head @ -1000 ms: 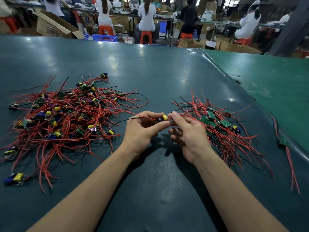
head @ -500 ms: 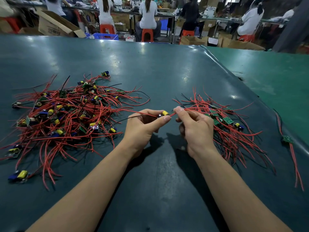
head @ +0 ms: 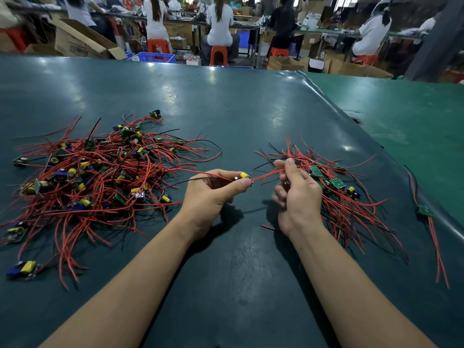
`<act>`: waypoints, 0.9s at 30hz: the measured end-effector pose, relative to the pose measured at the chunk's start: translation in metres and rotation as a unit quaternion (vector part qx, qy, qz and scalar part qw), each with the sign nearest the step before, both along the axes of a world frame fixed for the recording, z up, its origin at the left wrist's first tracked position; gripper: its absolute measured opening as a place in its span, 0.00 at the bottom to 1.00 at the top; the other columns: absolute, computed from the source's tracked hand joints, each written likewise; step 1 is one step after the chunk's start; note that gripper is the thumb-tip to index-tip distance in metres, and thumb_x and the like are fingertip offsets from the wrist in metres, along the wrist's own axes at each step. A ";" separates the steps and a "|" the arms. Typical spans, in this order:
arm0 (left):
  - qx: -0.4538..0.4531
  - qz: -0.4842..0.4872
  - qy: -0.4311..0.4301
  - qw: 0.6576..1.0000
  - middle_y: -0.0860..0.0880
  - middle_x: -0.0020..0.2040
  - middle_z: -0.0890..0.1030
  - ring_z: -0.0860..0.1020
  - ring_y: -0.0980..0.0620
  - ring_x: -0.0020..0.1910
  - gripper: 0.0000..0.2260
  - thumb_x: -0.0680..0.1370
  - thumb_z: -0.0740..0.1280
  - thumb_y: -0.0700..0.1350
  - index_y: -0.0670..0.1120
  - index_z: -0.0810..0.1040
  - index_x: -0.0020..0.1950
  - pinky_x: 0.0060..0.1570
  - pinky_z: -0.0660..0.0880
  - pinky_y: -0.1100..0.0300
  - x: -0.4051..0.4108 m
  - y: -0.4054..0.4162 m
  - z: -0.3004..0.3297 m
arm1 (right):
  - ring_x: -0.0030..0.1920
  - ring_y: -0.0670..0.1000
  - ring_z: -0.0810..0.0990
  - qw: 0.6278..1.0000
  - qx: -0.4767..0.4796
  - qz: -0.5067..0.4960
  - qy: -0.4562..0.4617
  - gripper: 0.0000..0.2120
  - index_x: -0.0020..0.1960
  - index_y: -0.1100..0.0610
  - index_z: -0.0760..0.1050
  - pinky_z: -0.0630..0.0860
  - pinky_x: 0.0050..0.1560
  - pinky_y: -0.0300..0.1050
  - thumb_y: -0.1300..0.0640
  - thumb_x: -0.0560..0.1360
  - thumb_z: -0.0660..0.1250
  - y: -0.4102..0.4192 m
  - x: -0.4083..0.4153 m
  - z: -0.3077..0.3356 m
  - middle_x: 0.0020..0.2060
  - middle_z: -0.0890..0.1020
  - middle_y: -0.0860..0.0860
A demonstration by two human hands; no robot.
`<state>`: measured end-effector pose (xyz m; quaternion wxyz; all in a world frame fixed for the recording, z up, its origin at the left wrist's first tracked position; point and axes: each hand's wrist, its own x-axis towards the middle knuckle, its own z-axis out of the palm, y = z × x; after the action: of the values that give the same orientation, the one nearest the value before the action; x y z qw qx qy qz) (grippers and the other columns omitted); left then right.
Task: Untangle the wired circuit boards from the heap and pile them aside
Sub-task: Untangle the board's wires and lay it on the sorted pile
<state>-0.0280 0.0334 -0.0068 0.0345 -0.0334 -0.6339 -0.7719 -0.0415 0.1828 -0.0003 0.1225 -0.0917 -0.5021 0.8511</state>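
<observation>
We held one small circuit board (head: 241, 177) above the dark green desk (head: 226, 116), between the two heaps. Our left hand (head: 213, 194) pinched it between thumb and forefinger, with a yellow part showing at the fingertips (head: 245, 182). A black wire and a red wire ran from that board to the left, toward the big tangled heap (head: 95, 177) on the left side of the desk. Our right hand (head: 297, 197) gripped the board's red wires (head: 268, 174), fingers curled round them, the thumb up at the top. Just right of that hand, and partly behind it, lay the sorted pile (head: 336, 187) of boards with their red wires fanned out toward the near right. One more board with red wires (head: 426, 212) lay apart at the far right, by the seam where a lighter green desk (head: 401, 114) began. A loose board (head: 25, 268) with yellow and blue parts sat at the near left. Beyond the far edge, people (head: 221, 23) sat on orange stools beside cardboard boxes (head: 82, 41).
</observation>
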 end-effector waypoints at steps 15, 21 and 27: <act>0.014 -0.003 -0.010 1.000 0.47 0.35 0.83 0.75 0.55 0.31 0.04 0.70 0.77 0.39 0.48 0.86 0.39 0.35 0.69 0.61 -0.002 -0.002 0.000 | 0.19 0.44 0.61 0.998 -0.052 0.007 0.017 0.20 0.34 0.59 0.76 0.55 0.21 0.33 0.51 0.82 0.62 0.010 -0.005 0.009 0.22 0.68 0.46; 0.017 -0.010 0.002 1.000 0.49 0.36 0.84 0.79 0.56 0.34 0.06 0.66 0.79 0.42 0.50 0.87 0.40 0.34 0.72 0.64 0.000 -0.001 0.002 | 0.18 0.44 0.57 0.992 -0.109 0.056 -0.013 0.26 0.25 0.54 0.67 0.54 0.18 0.32 0.49 0.82 0.59 0.007 -0.004 0.009 0.20 0.62 0.47; 0.072 0.032 0.013 0.997 0.49 0.37 0.83 0.73 0.54 0.32 0.11 0.61 0.79 0.49 0.50 0.86 0.42 0.34 0.70 0.62 -0.004 -0.004 0.000 | 0.24 0.43 0.68 0.978 0.075 0.191 -0.024 0.17 0.54 0.59 0.80 0.61 0.19 0.34 0.48 0.71 0.70 -0.004 0.008 0.003 0.31 0.77 0.46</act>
<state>-0.0318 0.0297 -0.0064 0.0693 -0.0203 -0.5772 -0.8134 -0.0339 0.1787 0.0026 -0.0478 -0.0047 -0.5759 0.8161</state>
